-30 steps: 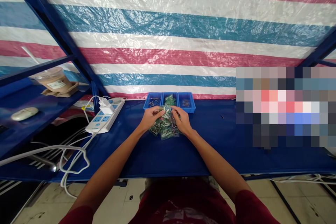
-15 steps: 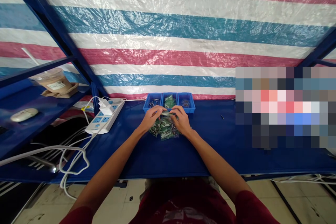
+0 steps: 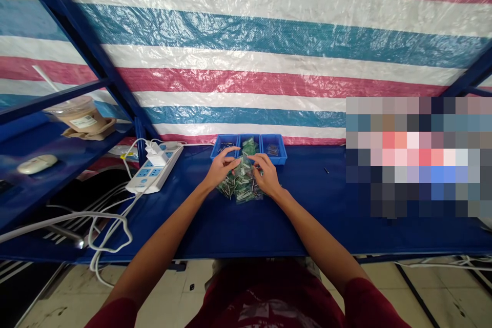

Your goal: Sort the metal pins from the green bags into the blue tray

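Note:
My left hand (image 3: 222,170) is open beside a heap of small clear-and-green plastic bags (image 3: 247,192), thumb and forefinger apart. At the heap's other side, my right hand (image 3: 266,173) has its fingers curled at the upper edge of a small green-tinted plastic bag (image 3: 243,165), which it seems to pinch. Metal pins or screws show through the heaped bags, too small to name surely. Just behind my hands stands a blue three-compartment tray (image 3: 285,156). Loose metal pieces lie in its left compartment, green bags (image 3: 250,145) in the middle, and small clear packets (image 3: 273,149) in the right.
On the left of the blue table (image 3: 307,215) lies a white power strip (image 3: 149,177) with plugs and trailing cables (image 3: 111,230). A side shelf bears a drink cup (image 3: 82,118) and a mouse (image 3: 37,164). One small dark pin (image 3: 326,170) lies to the right, near a pixelated area.
My left fingers have spread and come away from the bag between my hands. My right hand stays at it almost unmoved. The view has shifted slightly.

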Demonstrator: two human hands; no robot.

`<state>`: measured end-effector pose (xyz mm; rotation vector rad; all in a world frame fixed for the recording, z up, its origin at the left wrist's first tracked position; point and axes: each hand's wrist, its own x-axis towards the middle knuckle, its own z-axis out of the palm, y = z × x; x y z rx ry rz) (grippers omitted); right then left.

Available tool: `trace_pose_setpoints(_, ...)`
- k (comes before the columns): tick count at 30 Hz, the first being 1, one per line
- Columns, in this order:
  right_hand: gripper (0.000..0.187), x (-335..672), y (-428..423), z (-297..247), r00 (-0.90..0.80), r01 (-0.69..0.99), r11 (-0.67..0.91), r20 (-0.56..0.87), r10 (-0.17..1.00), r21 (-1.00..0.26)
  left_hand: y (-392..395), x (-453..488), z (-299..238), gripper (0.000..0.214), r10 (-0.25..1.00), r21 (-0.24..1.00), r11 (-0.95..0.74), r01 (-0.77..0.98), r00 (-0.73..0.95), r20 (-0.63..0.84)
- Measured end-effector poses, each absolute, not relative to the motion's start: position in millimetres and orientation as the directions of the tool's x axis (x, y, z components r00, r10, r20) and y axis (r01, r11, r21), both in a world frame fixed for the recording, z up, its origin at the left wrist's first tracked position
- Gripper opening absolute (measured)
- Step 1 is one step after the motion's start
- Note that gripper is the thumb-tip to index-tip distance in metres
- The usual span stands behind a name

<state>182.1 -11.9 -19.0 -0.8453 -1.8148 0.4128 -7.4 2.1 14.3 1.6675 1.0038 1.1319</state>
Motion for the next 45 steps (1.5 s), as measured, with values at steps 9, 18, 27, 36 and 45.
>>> trace_pose_setpoints(9, 0.015, 182.8, -10.8, -18.8, -0.187, 0.39, 0.709, 0.703, 0.686, -0.587, 2.6, -7.2, 11.2, 0.046, 0.874, 0.851, -0.457, 0.259, 0.308, 0.376)
trace_pose_setpoints(18, 0.025, 180.1, -13.0, -14.9, -0.116, 0.327, 0.577, 0.574, 0.81, -0.748, 3.4, -8.8, 6.3, 0.043, 0.865, 0.831, -0.476, 0.286, 0.32, 0.386)
trace_pose_setpoints(27, 0.036, 181.8, -15.2, -13.8, -0.158, 0.322, 0.619, 0.604, 0.781, -0.716, 5.6, -6.7, 4.9, 0.047, 0.909, 0.904, -0.394, 0.167, 0.215, 0.357)
trace_pose_setpoints(36, 0.025, 183.0, -8.7, -18.3, -0.159, 0.393, 0.63, 0.626, 0.764, -0.67, 2.3, -5.7, 9.1, 0.038, 0.854, 0.815, -0.509, 0.276, 0.284, 0.436)
trace_pose_setpoints(45, 0.03, 179.1, -10.0, -15.0, -0.161, 0.089, 0.353, 0.336, 0.928, -0.931, 1.6, -8.2, 5.5, 0.038, 0.885, 0.828, -0.463, 0.318, 0.227, 0.408)
